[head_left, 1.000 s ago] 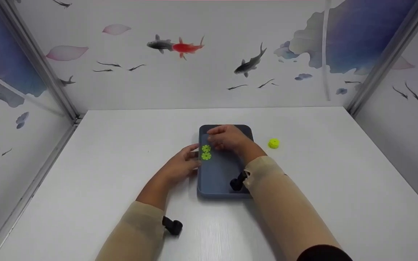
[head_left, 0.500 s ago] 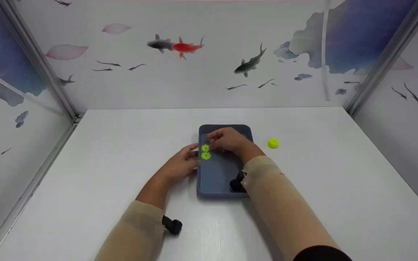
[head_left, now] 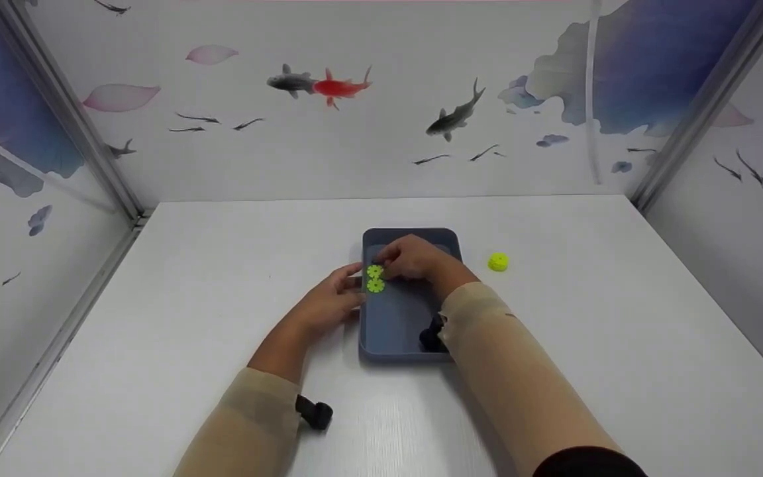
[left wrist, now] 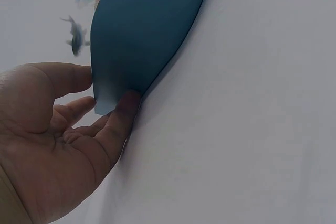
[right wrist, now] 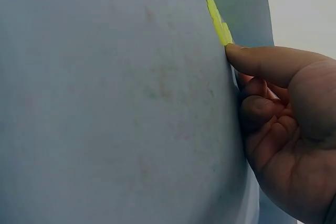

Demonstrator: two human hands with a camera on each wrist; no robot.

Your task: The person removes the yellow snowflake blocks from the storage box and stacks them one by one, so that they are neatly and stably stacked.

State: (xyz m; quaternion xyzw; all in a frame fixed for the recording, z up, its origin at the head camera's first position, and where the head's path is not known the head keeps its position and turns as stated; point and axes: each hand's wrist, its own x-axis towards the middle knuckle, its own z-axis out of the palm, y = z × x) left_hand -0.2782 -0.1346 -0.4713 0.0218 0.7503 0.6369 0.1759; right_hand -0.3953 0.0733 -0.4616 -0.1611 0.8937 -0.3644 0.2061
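In the head view, a blue-grey tray [head_left: 396, 331] stands lengthwise on the white table. Two yellow-green flower-shaped discs, an upper disc [head_left: 374, 271] and a lower disc [head_left: 375, 285], lie edge to edge along its left inner wall. Reaching into the tray, my right hand [head_left: 413, 257] has its index finger by the upper disc's far edge and its thumb at the right side. The right wrist view shows the thumb tip [right wrist: 234, 51] against the discs, other fingers curled below. My left hand [head_left: 328, 299] rests its fingers against the tray's left outer wall [left wrist: 142, 30].
On the table [head_left: 540, 331] right of the tray sits a small stack of yellow discs [head_left: 498, 262]. White panels printed with fish and petals enclose the back and both sides. A black wrist mount [head_left: 315, 413] hangs from the left sleeve.
My right hand has drawn slightly toward me, and its fingers have closed in beside the upper disc. The left hand and tray have stayed in place.
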